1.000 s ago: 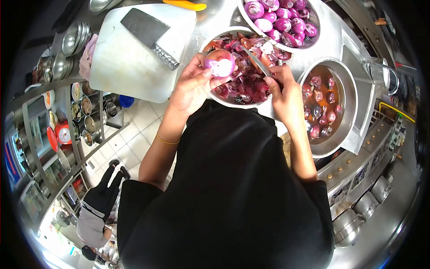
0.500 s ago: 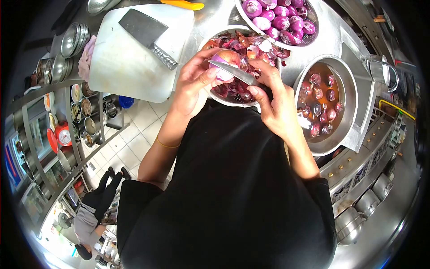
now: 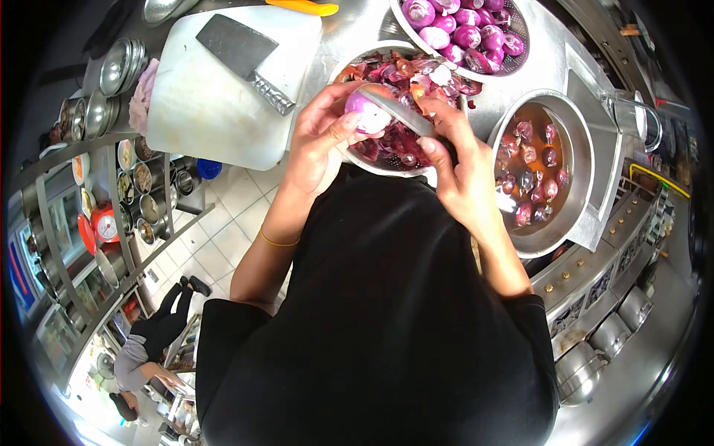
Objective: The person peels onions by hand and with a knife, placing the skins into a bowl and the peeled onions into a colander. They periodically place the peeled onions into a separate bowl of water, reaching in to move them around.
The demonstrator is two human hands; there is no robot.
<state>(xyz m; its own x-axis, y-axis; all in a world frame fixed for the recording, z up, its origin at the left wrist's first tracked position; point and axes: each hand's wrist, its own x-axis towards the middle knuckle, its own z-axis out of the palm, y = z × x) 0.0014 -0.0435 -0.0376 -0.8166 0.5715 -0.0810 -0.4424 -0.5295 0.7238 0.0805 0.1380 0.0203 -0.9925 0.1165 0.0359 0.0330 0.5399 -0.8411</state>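
Closed around a red onion, my left hand holds it above a colander full of loose papery skins. The onion shows smooth purple and a pale white patch. My right hand grips a small knife, its blade lying across the onion's right side. The knife's handle is mostly hidden in the palm. A strip of orange-brown skin shows by the right index finger.
Another colander holds peeled onions. To the right, unpeeled onions sit in brownish water in a steel basin. A cleaver lies on a white cutting board, near an orange handle. A person stands behind, lower left.
The knife has shifted slightly right and its blade has turned. Brown skin on the onion's top has come away, showing more purple and white. The person behind has changed posture.
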